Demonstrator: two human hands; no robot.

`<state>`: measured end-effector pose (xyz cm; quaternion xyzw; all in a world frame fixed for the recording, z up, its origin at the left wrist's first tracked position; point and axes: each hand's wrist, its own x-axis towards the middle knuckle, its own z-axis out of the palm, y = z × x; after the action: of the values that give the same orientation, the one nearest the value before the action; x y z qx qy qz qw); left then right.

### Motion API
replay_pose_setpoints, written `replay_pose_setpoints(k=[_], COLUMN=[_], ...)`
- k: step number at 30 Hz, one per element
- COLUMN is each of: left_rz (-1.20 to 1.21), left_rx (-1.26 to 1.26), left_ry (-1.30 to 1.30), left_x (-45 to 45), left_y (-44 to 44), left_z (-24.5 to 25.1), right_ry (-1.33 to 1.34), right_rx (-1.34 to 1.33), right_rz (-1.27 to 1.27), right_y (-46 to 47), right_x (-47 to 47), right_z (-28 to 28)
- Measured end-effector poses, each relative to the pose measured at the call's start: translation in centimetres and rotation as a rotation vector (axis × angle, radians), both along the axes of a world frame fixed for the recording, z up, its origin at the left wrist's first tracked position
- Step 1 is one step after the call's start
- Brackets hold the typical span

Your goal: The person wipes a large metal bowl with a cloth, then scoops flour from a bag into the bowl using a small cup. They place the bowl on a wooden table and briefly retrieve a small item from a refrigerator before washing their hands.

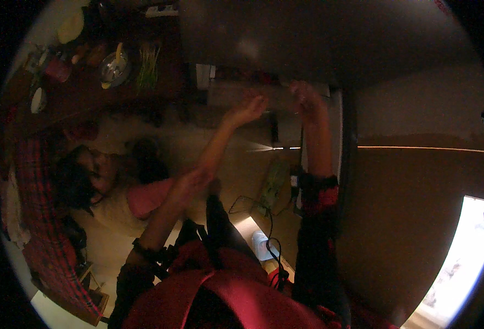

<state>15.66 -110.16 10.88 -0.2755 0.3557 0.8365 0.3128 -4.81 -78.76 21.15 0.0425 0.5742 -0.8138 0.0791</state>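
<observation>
My left hand [252,107] reaches forward with loosely bent fingers, dim and blurred. Level with it on the right is my right hand [306,96], its fingers curled; whether it holds anything is too dark to tell. Both hands are in front of a pale, drawer-like panel [229,95] below a large dark surface [258,45]. Left of the panel stands a small whitish block [203,77]. A gap separates the two hands.
A person [102,177] is close by on the left, a pink sleeve [149,199] beside my left forearm. A dark table [90,96] bears a metal bowl [114,74] and long green stalks [148,68]. A black cable [272,234] hangs near a light-blue plastic container [262,244].
</observation>
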Motion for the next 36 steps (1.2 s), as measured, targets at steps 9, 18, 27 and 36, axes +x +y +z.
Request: replay_pose_setpoints(k=[9,18,27,36], left_rz=[0.019,-0.061,0.044,-0.135], left_rx=[0.006,0.038,0.131,0.19], left_ry=[-0.03,-0.032,-0.04,0.005], left_x=[-1.3,-4.7,-5.4,-2.9], left_y=[1.0,4.5,6.0,4.8], left_z=[-0.4,4.1,4.6,-2.3], right_ry=[0.0,0.229,0.187,0.011], right_rx=[0.114,0.175,0.51,0.615], right_rz=[-0.156,0.068,-0.213,-0.405], right_y=[5.5,9.5,7.7,3.0], right_x=[-1.5,-2.9,-1.5,9.7], right_z=[-1.5,-4.0,-3.1,-2.3])
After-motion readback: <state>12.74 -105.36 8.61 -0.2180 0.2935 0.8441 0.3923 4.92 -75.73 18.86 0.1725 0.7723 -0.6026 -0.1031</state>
